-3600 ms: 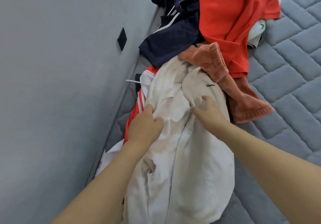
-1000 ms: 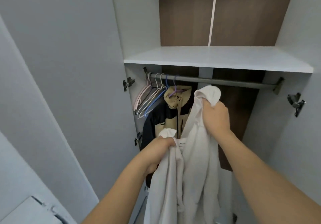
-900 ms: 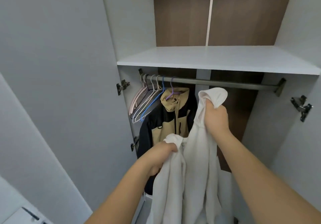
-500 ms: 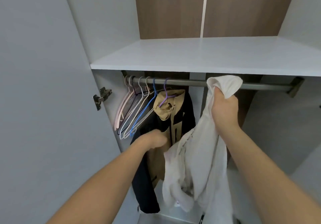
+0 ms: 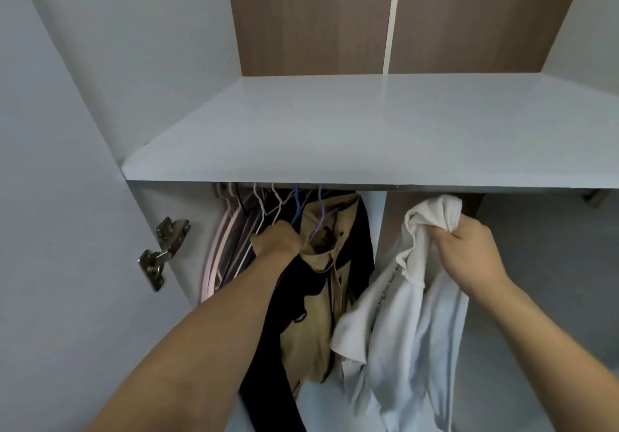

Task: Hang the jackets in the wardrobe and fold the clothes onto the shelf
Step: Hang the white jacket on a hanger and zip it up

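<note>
The right hand [image 5: 469, 250] grips the white jacket [image 5: 402, 314], hanging beneath the shelf [image 5: 368, 136]. The left hand [image 5: 276, 240] reaches among empty hangers [image 5: 234, 237] beside the tan-and-black jacket [image 5: 321, 297]; its fingers' hold cannot be told.

Two hands are in view, the left hand [image 5: 276, 239] and the right hand [image 5: 469, 252]. There are two jackets: one white jacket [image 5: 402, 314] and one tan jacket [image 5: 321, 297]. One shelf [image 5: 368, 130]. One hinge [image 5: 164, 252]. The empty hangers [image 5: 234, 237] overlap too much to count exactly; several.
</note>
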